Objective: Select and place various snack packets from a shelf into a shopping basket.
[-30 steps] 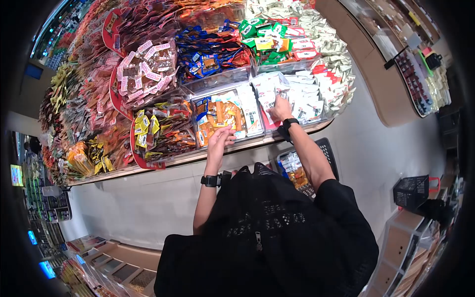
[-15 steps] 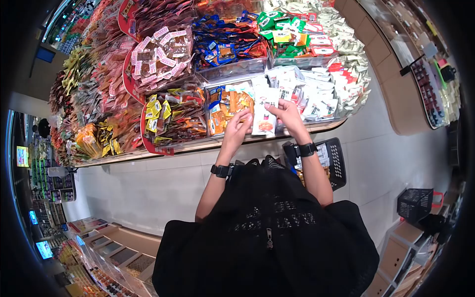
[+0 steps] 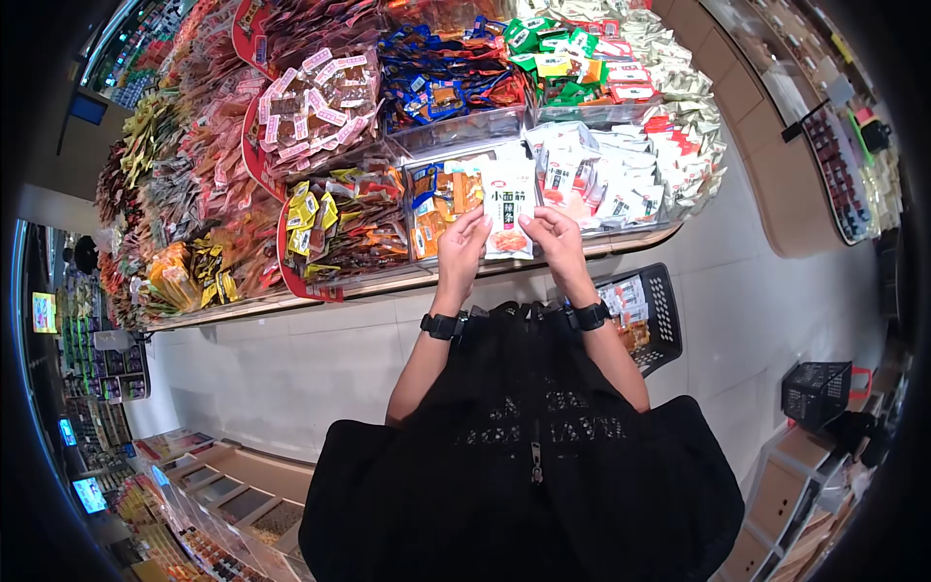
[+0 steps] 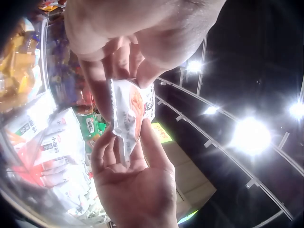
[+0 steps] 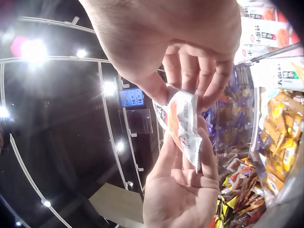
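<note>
Both hands hold up one white snack packet [image 3: 507, 207] with black lettering and an orange picture, above the front edge of the display. The left hand [image 3: 462, 254] pinches its left side, and the right hand [image 3: 560, 248] pinches its right side. In the left wrist view the packet [image 4: 126, 114] stands between the left hand [image 4: 137, 33] and the right hand [image 4: 137, 190]. The right wrist view shows the packet [image 5: 183, 123] edge-on, thumbs on its printed face and fingers behind it. Similar white packets [image 3: 626, 184] fill the bin to the right.
Bins of orange-brown snacks [image 3: 433, 225], blue packets [image 3: 427, 87] and green packets [image 3: 553, 48] surround the hands. A black basket [image 3: 663, 315] with packets in it sits on the floor at the right, below the display edge. Another basket [image 3: 817, 393] stands farther right.
The right hand has come out of the white-packet bin with a packet and moved left. The left hand has met it, and the packet has turned to face the head camera.
</note>
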A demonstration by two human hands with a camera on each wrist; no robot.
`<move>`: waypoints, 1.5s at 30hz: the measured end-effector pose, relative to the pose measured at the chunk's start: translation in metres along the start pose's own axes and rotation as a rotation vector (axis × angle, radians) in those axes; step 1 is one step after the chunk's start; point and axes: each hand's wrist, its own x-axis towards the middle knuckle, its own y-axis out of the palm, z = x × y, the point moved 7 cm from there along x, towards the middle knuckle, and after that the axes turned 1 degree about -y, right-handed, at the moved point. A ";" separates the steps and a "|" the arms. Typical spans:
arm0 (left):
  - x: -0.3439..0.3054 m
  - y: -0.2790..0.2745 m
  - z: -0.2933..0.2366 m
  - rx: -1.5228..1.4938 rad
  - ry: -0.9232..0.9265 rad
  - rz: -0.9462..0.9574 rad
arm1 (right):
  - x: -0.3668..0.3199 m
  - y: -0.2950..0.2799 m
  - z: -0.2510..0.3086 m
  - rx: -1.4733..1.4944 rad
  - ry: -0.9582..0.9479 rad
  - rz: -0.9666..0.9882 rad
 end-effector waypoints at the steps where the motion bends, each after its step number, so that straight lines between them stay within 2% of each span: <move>1: 0.001 -0.003 0.003 0.000 0.000 0.000 | -0.001 0.000 0.001 -0.013 -0.007 -0.015; 10: 0.001 -0.009 0.011 -0.011 0.014 0.016 | -0.005 0.001 -0.003 -0.009 -0.016 -0.051; 12: 0.002 -0.011 0.014 -0.016 0.000 0.071 | -0.005 0.000 -0.005 -0.011 -0.017 -0.053; 34: -0.008 -0.003 0.007 -0.092 0.011 0.062 | -0.015 0.005 -0.002 0.027 0.009 -0.068; 40: -0.008 -0.005 0.009 -0.058 -0.021 0.044 | -0.014 0.001 -0.007 0.001 -0.005 -0.078; 42: -0.007 -0.007 0.010 0.042 -0.038 0.014 | -0.012 -0.004 -0.014 -0.022 0.011 -0.110; 43: -0.006 -0.008 0.008 0.145 -0.013 0.003 | -0.012 -0.003 -0.011 -0.019 -0.041 -0.140; 45: -0.007 -0.005 0.008 0.160 0.037 0.007 | -0.012 -0.007 -0.009 -0.050 -0.141 -0.211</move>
